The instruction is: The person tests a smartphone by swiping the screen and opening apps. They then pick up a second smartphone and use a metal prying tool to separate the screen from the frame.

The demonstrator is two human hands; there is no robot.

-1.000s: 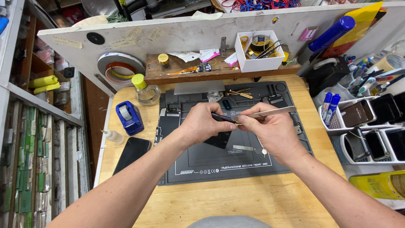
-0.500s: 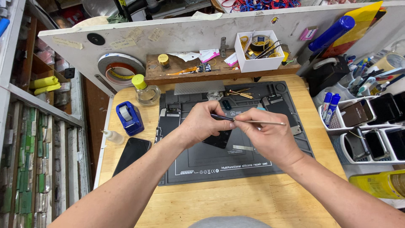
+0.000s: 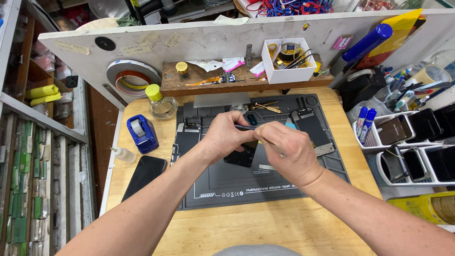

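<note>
Tweezers now hidden between two hands

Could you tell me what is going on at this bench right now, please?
A person is working with both bare hands over a dark repair mat on a wooden bench. The left hand and the right hand meet above a small black part, and a thin dark tool shows between them; which fingers grip it is hard to tell. Phone pieces lie on the mat, with a blue tape dispenser and a black phone to the left.
</note>
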